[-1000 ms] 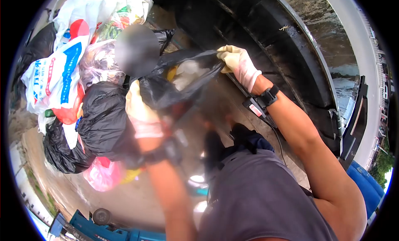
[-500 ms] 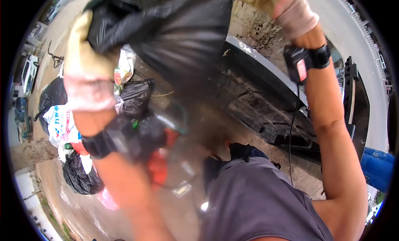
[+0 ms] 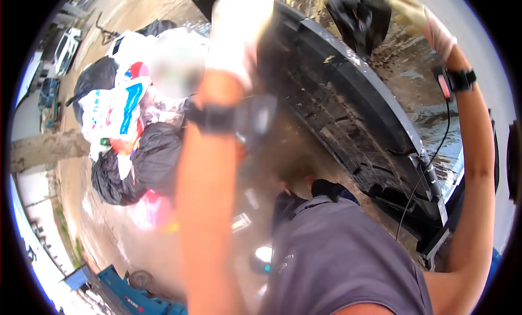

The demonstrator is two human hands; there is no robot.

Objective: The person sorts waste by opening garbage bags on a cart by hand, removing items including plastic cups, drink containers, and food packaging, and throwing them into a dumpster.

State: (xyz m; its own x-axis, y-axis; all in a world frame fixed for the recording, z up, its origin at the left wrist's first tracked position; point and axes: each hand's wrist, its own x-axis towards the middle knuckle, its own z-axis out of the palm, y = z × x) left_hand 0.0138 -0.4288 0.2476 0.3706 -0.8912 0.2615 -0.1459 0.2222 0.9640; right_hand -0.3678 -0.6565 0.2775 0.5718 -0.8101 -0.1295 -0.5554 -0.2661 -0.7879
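A black plastic garbage bag (image 3: pixel 359 21) is over or in the dirty metal bed (image 3: pixel 418 92), apart from both hands; whether it is falling or resting I cannot tell. My right hand (image 3: pixel 418 21), in a pale glove with a pinkish cuff, is just right of the bag, fingers stretched toward it and holding nothing visible. My left hand (image 3: pixel 239 32), gloved the same way, is raised at the top centre over the bed's dark side panel (image 3: pixel 337 97). Motion blur and brightness hide its fingers. Both wrists wear black straps with devices.
At left lies a heap of garbage bags: a black bag (image 3: pixel 157 157), a white printed bag (image 3: pixel 114 114) and a pink bag (image 3: pixel 149 209). A blue vehicle (image 3: pixel 130 293) stands lower left and a white car (image 3: pixel 66 51) farther off. A cable (image 3: pixel 418 190) hangs from my right wrist.
The black bag left both hands and is now over or in the bed. My left hand swung right and my right hand moved slightly right. The view turned, showing more of the bed.
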